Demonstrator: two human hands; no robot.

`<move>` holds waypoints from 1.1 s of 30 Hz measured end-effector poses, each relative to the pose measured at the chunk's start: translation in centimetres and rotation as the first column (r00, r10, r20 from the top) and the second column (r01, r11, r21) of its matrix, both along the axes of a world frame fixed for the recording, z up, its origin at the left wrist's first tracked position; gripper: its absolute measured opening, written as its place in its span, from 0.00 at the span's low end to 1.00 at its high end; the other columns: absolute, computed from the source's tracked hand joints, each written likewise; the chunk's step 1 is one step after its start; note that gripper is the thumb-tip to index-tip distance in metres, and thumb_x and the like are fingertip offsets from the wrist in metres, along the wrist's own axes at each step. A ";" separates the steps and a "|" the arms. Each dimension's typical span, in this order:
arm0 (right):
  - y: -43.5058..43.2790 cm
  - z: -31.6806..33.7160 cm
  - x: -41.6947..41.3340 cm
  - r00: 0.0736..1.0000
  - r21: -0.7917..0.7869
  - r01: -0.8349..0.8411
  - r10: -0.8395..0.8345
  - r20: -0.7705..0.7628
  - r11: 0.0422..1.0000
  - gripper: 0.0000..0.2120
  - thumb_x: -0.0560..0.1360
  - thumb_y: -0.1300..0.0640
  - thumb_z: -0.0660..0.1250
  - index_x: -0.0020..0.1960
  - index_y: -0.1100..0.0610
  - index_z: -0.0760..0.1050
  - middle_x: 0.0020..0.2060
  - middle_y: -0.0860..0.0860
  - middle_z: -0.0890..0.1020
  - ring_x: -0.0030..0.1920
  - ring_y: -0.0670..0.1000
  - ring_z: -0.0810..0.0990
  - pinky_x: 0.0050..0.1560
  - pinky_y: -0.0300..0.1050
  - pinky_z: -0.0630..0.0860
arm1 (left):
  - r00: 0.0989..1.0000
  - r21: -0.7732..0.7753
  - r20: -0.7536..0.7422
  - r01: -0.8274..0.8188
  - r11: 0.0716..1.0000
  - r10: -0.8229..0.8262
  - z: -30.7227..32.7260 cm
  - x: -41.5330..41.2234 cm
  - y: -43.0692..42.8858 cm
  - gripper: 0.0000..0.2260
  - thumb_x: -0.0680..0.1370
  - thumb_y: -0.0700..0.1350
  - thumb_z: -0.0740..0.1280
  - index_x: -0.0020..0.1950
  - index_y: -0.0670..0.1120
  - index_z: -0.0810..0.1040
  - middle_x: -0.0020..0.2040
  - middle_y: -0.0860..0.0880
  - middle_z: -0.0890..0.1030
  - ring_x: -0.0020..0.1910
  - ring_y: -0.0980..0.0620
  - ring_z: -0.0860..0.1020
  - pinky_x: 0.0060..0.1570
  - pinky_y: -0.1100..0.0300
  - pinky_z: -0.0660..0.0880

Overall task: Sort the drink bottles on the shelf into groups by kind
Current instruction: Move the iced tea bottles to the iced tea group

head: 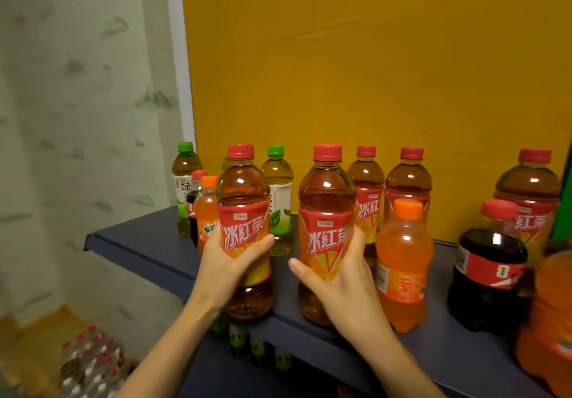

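My left hand (227,263) grips a red-capped iced tea bottle (243,208) at the front of the dark blue shelf (145,243). My right hand (337,277) grips a second iced tea bottle (325,208) beside it. Behind stand more iced tea bottles (366,187) (408,181) and one at the far right (530,193). Green tea bottles (185,181) (278,196) stand at the back left. A small orange soda (206,208) and a small cola (195,193) sit left; a bigger orange soda (402,267) and a cola (489,274) stand to the right.
A yellow board (371,57) backs the shelf and a patterned curtain (77,119) hangs left. Green-capped bottles (238,340) show on a lower shelf. Packs of water bottles (89,363) lie on the floor at lower left. Another orange soda (548,320) crowds the right edge.
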State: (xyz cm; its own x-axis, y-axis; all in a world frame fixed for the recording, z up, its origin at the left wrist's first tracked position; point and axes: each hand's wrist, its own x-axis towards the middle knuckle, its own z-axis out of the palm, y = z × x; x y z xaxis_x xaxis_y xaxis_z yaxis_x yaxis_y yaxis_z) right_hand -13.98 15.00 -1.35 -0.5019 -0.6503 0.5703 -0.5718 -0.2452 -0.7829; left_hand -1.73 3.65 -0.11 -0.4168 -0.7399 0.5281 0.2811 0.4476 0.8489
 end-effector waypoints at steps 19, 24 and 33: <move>-4.6 -1.7 -0.6 0.807 0.006 0.591 -0.591 0.029 0.807 0.40 0.69 0.43 0.67 0.73 0.54 0.51 0.68 0.52 0.67 0.68 0.49 0.66 0.68 0.51 0.67 | 0.923 -0.032 0.087 0.379 0.925 -0.375 -1.8 -5.3 -3.8 0.33 0.61 0.59 0.76 0.62 0.56 0.69 0.57 0.54 0.79 0.55 0.60 0.78 0.51 0.65 0.76; -4.7 -1.7 -0.3 0.792 0.020 0.607 -0.607 0.061 0.794 0.41 0.71 0.40 0.62 0.74 0.47 0.41 0.71 0.52 0.62 0.70 0.49 0.63 0.70 0.53 0.65 | 0.948 -0.097 0.126 0.307 0.947 -0.294 -1.3 -6.9 -2.9 0.29 0.66 0.50 0.75 0.59 0.54 0.62 0.52 0.60 0.73 0.49 0.65 0.74 0.41 0.77 0.72; -4.9 -1.5 -0.3 0.784 0.041 0.617 -0.618 0.055 0.786 0.35 0.75 0.48 0.63 0.74 0.52 0.46 0.70 0.52 0.63 0.69 0.49 0.64 0.70 0.51 0.64 | 0.947 -0.298 0.236 0.283 0.912 -0.217 -2.7 -6.6 -3.4 0.33 0.69 0.60 0.63 0.69 0.46 0.59 0.62 0.50 0.68 0.62 0.56 0.68 0.60 0.61 0.68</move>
State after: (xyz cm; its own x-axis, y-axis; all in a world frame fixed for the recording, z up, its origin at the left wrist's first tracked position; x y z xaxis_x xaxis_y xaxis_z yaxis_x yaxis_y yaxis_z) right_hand -14.29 10.08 -2.83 -0.8339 -0.1998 0.5144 -0.5457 0.1595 -0.8227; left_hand -8.34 0.23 -2.81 -0.6837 -0.3998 0.6106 0.2654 0.6431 0.7183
